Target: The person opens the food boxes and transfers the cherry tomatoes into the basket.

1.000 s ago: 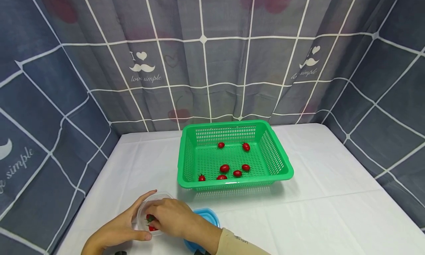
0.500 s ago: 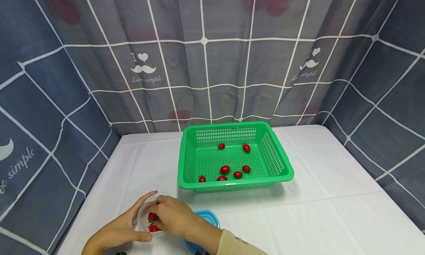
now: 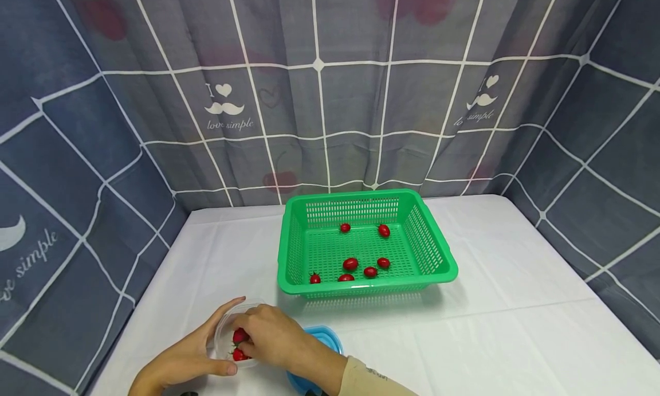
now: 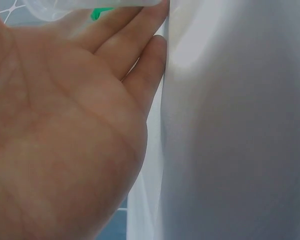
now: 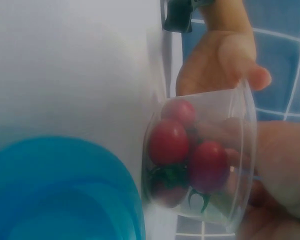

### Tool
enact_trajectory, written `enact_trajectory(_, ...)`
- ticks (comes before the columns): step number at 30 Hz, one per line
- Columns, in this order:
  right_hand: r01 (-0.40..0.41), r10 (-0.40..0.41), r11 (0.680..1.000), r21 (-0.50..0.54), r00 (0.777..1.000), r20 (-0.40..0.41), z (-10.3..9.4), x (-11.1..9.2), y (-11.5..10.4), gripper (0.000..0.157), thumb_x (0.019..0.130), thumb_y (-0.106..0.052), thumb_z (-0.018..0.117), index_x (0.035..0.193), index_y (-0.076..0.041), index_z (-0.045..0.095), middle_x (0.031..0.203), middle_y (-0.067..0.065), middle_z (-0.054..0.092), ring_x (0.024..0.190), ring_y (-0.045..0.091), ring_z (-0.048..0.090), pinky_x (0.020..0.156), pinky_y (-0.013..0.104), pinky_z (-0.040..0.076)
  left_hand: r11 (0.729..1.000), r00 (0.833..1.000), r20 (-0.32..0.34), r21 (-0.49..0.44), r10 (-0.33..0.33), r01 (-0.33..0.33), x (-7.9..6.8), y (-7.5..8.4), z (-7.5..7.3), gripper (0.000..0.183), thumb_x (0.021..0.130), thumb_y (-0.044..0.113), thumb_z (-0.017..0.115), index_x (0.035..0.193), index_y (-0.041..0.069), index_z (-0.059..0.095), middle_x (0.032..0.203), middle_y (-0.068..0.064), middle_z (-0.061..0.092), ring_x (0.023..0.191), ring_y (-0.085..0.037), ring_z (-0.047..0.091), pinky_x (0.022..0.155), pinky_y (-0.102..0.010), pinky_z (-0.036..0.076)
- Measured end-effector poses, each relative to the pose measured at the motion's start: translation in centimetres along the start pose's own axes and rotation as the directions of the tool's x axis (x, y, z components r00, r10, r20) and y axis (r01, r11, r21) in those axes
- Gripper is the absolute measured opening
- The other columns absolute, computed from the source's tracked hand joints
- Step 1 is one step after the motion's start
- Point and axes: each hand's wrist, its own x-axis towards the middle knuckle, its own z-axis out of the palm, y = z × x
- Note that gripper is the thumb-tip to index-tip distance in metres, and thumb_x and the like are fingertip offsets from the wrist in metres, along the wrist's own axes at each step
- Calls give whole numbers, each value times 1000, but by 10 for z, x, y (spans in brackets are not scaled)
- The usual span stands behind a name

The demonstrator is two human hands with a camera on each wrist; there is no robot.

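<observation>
My left hand point(image 3: 185, 353) holds a clear plastic tub point(image 3: 223, 341) on the white table, thumb on the near side and fingers along the far side. The left wrist view catches its palm and several fingers, nearly straight, against the tub. Several red cherry tomatoes point(image 5: 168, 142) with green stems lie in the tub. My right hand point(image 3: 273, 336) reaches in from the right, its fingers curled. It appears to pinch one cherry tomato point(image 3: 239, 335), though the tub wall and the hand partly hide the contact. Another tomato point(image 3: 239, 355) sits just nearer me.
A green perforated basket point(image 3: 443, 264) stands behind, with several cherry tomatoes point(image 3: 350, 264) spread over its floor. Under my right forearm is a blue round bowl-like container point(image 5: 65, 155), partly covered by the arm. Grey checked curtains point(image 3: 361, 98) enclose the table's back and sides.
The pinched tomato has come slightly more into view at my right fingertips. Both hands stay at the tub almost unmoved; the whole head view has shifted slightly.
</observation>
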Motion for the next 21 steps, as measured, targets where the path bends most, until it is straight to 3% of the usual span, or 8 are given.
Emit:
enact_trajectory(4, 30, -31, 999, -35, 999, -35, 1, 0, 0, 15, 87, -20, 83, 99, -22, 75, 82, -17, 63, 77, -6, 51, 69, 4, 40, 1000, 1000, 3, -10, 4, -4, 0, 0, 0, 105, 86, 17, 83, 165, 30, 16, 169, -14, 17, 137, 20, 20, 104, -12, 30)
enact_trajectory(7, 37, -39, 998, -48, 998, -47, 0, -1, 0, 16, 86, -20, 83, 100, -23, 76, 82, -18, 62, 78, -7, 50, 70, 4, 40, 1000, 1000, 7, 1, -7, 7, 0, 1, 0, 105, 86, 18, 83, 165, 30, 15, 170, -14, 18, 135, 23, 18, 118, -38, 31)
enact_trajectory(10, 43, -46, 998, -48, 997, -55, -3, -2, 0, 16, 87, -20, 82, 101, -24, 76, 84, -18, 62, 78, -7, 49, 70, 3, 40, 1000, 1000, 11, 3, -20, 20, -1, 2, 1, 106, 87, 17, 83, 165, 31, 14, 169, -13, 20, 135, 20, 22, 114, -67, 28)
enact_trajectory(11, 45, -48, 998, -41, 997, -58, -5, -3, -1, 16, 87, -20, 82, 101, -23, 76, 85, -17, 63, 78, -8, 49, 70, 2, 40, 1000, 1000, 12, 7, -21, 21, -1, 2, 1, 106, 87, 17, 82, 165, 31, 14, 168, -12, 21, 136, 18, 25, 113, -68, 29)
enact_trajectory(13, 50, -53, 998, -32, 996, -73, -9, -4, -2, 14, 88, -20, 81, 101, -22, 75, 89, -16, 64, 79, -8, 50, 71, 1, 40, 999, 1000, 4, 33, -12, 12, -1, 2, 1, 106, 86, 17, 83, 165, 34, 14, 167, -10, 24, 137, 13, 29, 113, -61, 34)
enact_trajectory(17, 69, -69, 998, -7, 991, -115, -20, -6, -4, 13, 89, -20, 80, 100, -20, 73, 94, -14, 64, 81, -8, 51, 73, 0, 40, 999, 999, -12, 31, 36, -35, -1, -1, 1, 105, 84, 15, 83, 164, 34, 18, 165, -10, 28, 139, 7, 35, 109, -25, 39)
enact_trajectory(21, 90, -90, 996, -6, 983, -161, -35, -6, -3, 18, 87, -20, 79, 105, -17, 74, 100, -10, 68, 86, -6, 57, 78, 2, 44, 998, 999, -5, -41, 45, -45, -1, -2, 0, 102, 84, 12, 81, 163, 32, 20, 165, -12, 28, 137, 3, 40, 105, -15, 38)
